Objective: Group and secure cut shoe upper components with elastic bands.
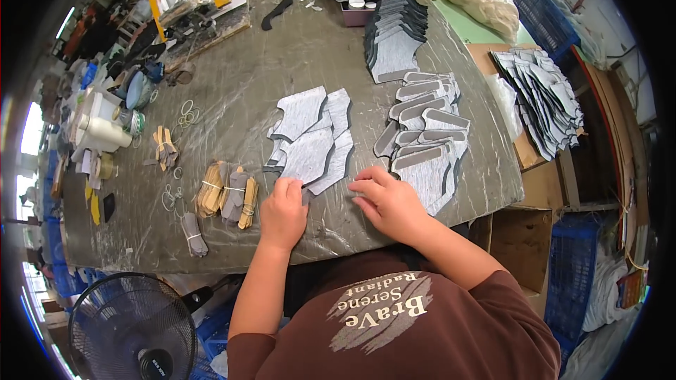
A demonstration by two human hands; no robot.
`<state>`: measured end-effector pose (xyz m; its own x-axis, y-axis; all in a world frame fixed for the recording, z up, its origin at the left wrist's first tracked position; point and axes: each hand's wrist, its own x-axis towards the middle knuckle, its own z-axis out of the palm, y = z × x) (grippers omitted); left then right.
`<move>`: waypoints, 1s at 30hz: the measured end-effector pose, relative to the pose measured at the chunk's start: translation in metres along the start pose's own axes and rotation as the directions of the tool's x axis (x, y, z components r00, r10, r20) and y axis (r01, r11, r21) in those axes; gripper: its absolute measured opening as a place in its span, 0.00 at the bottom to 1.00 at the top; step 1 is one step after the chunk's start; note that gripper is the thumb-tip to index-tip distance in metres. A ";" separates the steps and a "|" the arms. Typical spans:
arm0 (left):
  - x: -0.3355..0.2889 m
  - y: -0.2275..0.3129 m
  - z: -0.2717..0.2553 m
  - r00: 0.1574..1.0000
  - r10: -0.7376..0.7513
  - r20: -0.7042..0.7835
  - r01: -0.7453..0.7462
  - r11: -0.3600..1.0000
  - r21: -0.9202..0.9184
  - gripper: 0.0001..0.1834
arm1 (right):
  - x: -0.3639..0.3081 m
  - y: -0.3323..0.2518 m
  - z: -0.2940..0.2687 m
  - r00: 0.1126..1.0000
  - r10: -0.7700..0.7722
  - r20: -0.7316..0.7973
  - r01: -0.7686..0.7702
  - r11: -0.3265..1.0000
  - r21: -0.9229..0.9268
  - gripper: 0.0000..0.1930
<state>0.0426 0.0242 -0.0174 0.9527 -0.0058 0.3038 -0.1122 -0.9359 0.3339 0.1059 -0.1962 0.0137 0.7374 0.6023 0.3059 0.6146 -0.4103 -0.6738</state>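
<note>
At the table's near edge, my left hand (284, 212) is closed, its fingertips at the lower edge of a loose pile of light grey cut sheet pieces (308, 155). A bit of a small dark grey strip (305, 197) shows beside its thumb; the rest is hidden by the fingers. My right hand (384, 200) is open with bent fingers apart, between that pile and a fanned stack of grey pieces (426, 163) bearing darker grey patches. Left of my left hand lie banded bundles of tan strips (210, 190) and grey strips (234, 197).
Farther back stands a neat overlapping stack of grey pieces (396, 42). More pieces (541, 102) hang over cardboard at the right. Rubber bands (187, 114) lie at the left, near a white spool (105, 134). A black fan (134, 327) stands below the table's left front edge.
</note>
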 end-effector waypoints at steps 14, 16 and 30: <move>-0.042 0.038 -0.047 0.942 0.098 0.319 0.065 0.883 -0.465 0.10 | -0.023 -0.012 0.014 0.966 -0.100 0.237 0.113 0.993 -0.042 0.08; -0.042 0.029 -0.042 0.952 0.012 0.305 0.152 0.849 -0.506 0.14 | -0.024 -0.013 0.016 0.879 -0.071 0.471 0.182 0.964 -0.195 0.08; -0.034 0.057 -0.021 0.991 -0.021 0.135 0.083 0.879 -0.470 0.31 | -0.005 -0.029 0.021 0.894 0.277 0.351 -0.440 0.689 0.576 0.05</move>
<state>-0.0019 -0.0218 0.0104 0.9843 -0.0336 0.1731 -0.1522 -0.6572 0.7382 0.0780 -0.1731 0.0179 0.7314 0.6653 -0.1497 -0.0621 -0.1536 -0.9862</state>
